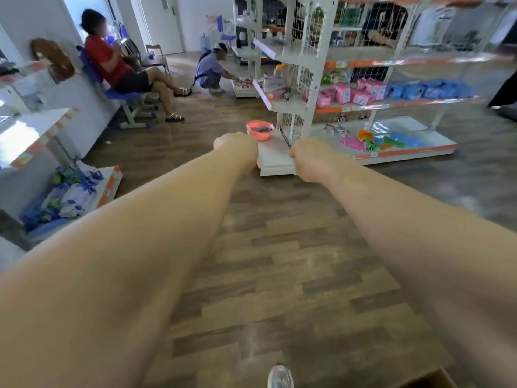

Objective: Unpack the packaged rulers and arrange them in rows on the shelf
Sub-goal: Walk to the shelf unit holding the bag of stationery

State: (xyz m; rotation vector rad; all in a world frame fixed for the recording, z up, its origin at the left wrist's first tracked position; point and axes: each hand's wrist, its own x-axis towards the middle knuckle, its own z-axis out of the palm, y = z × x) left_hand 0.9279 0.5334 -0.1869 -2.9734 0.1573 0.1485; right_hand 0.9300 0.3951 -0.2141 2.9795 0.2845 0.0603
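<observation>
Both forearms reached away from me over the wood-plank floor (279, 247), toward the near end of the white shelf (436, 138). The left hand (236, 145) was bunched into a fist, back toward the camera, fingers tucked under and nothing sticking out of it. The right hand (310, 161) looked the same: knuckles curled and no object showing in it. It sat in front of the near corner of the shelf's bottom board, though I could not tell whether it touched that corner.

I could not pick out any rulers for certain. The likeliest candidates were some flat coloured packs (377, 141) — pink, orange, green and blue — lying loosely on the bottom board, to the right of both hands and apart from them, too blurred to identify. A pink basin (260, 130) stood on the end of that board, just beyond the left hand. On the middle level lay pink packets (349, 92), with blue packets (428, 89) to their right.

Far left, a person in a red top (112, 60) sat on a blue chair (123, 95) by the wall, and farther back a crouching person (211, 71) reached toward a low board. Near left, a low rack (112, 183) held blue and white packs. The toe of a shoe (280, 376) showed at the bottom edge.
</observation>
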